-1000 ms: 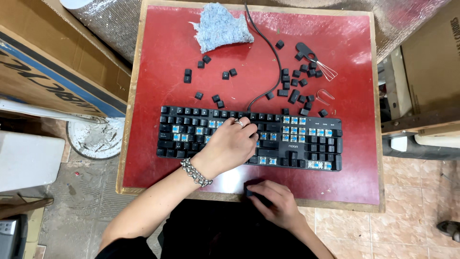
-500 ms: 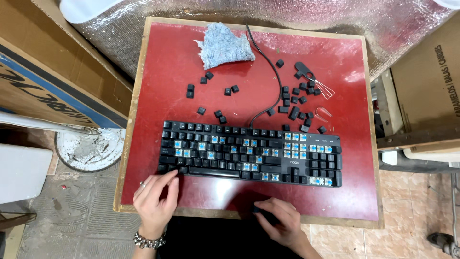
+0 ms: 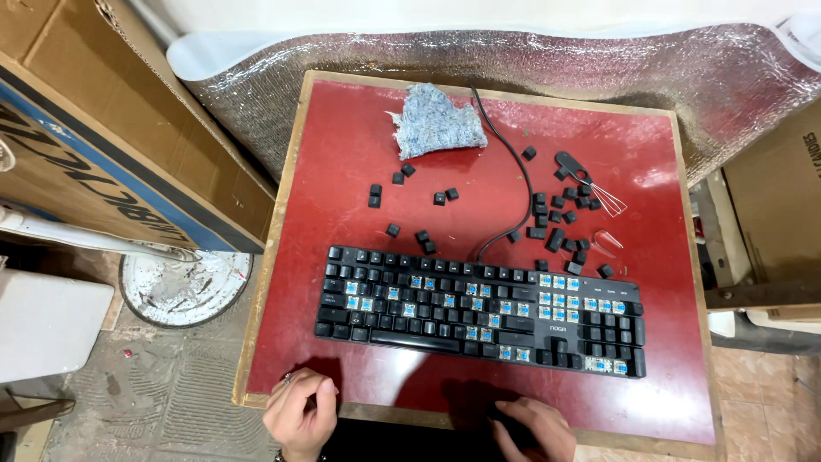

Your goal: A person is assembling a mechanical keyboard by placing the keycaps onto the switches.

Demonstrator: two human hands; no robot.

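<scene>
A black keyboard [image 3: 479, 312] lies across the red tabletop [image 3: 342, 180], with several keycaps off and blue switches showing. Loose black keycaps [image 3: 560, 214] are scattered behind it, more of them at the right. A wire keycap puller [image 3: 590, 184] lies among them. My left hand [image 3: 299, 415] rests at the table's near edge, fingers loosely curled, holding nothing that I can see. At the near edge to the right, my right hand [image 3: 530, 428] is curled over something dark; what it holds is hidden.
A grey-blue rag [image 3: 436, 124] lies at the table's far side beside the keyboard's black cable [image 3: 513, 171]. Cardboard boxes [image 3: 103, 145] stand to the left, another box [image 3: 778, 197] to the right. A silver foil sheet [image 3: 513, 60] lies behind. A white round lid [image 3: 184, 287] is on the floor.
My left hand has come off the keyboard's middle keys and drawn back to the table's near edge. The view has tilted so the table sits lower and farther right.
</scene>
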